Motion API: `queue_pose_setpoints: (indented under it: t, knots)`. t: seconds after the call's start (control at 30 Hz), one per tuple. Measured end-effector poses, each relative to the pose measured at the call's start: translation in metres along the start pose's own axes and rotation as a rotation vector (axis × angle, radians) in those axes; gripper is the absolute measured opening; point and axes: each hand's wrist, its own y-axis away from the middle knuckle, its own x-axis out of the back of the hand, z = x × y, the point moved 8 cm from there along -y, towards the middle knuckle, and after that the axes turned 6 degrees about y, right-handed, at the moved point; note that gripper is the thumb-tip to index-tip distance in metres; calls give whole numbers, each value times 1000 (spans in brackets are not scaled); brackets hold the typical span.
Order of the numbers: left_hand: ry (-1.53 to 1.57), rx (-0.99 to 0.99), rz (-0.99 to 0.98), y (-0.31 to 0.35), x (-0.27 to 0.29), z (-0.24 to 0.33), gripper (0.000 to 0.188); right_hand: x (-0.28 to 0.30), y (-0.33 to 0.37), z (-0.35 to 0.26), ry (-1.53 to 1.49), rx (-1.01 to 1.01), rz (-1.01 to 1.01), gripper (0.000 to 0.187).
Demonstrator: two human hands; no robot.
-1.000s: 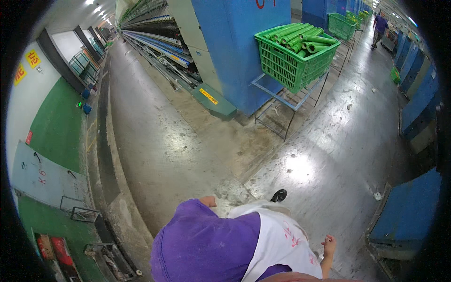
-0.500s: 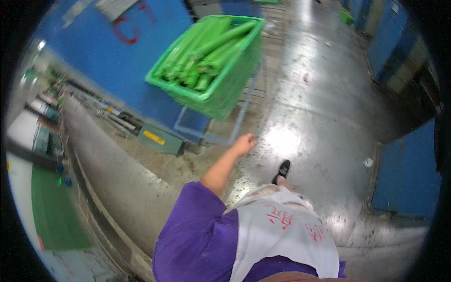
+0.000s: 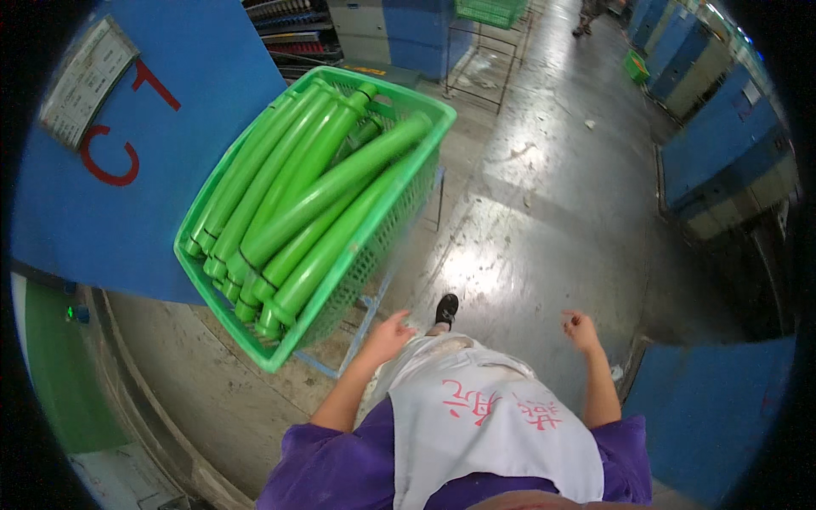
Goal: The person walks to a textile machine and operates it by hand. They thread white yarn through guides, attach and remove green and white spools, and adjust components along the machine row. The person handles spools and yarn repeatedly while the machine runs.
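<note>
A green plastic basket (image 3: 361, 246) holds several long green tubes (image 3: 293, 187) with collared ends and thin dark bands, most lying side by side and one slanting over the others. It rests on a pale blue metal stand (image 3: 374, 310), ahead of me to the left. My left hand (image 3: 389, 336) hangs open near the basket's lower right side, fingers loosely bent, touching nothing. My right hand (image 3: 580, 331) is held out over the floor on my right, its fingers curled. A small dark spot shows at these fingers; what it is I cannot make out.
A blue machine panel (image 3: 170, 212) with red markings stands beside the basket. Blue cabinets (image 3: 714, 153) line the aisle's right side. Farther ahead are another green basket (image 3: 493, 10) on a stand, a small green bin (image 3: 635, 66) and a person's legs (image 3: 586, 17).
The basket now appears larger and closer, farther left in view. My right hand has come into view, and my left hand appears lower and nearer my body.
</note>
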Motion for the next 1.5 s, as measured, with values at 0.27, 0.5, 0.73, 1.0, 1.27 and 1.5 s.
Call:
queue_pose_setpoints:
  t: [0.27, 0.5, 0.73, 1.0, 1.27, 1.5]
  knots:
    - [116, -363, 110, -198, 33, 216, 56, 27, -184, -34, 92, 61, -204, 32]
    - [122, -423, 246, -337, 45, 296, 48, 58, -302, 104, 204, -60, -190, 33]
    - [72, -364, 298, -477, 62, 396, 44, 198, -509, 84, 61, -387, -249, 30]
    - [283, -79, 558, -592, 195, 385, 44, 264, -814, -167, 317, -17, -124, 32]
    - [407, -50, 1007, -681, 439, 327, 40, 110, -919, -422, 412, 410, -435, 37]
    - [159, -207, 1047, -755, 651, 391, 38, 93, -1013, -507, 158, 290, -485, 34]
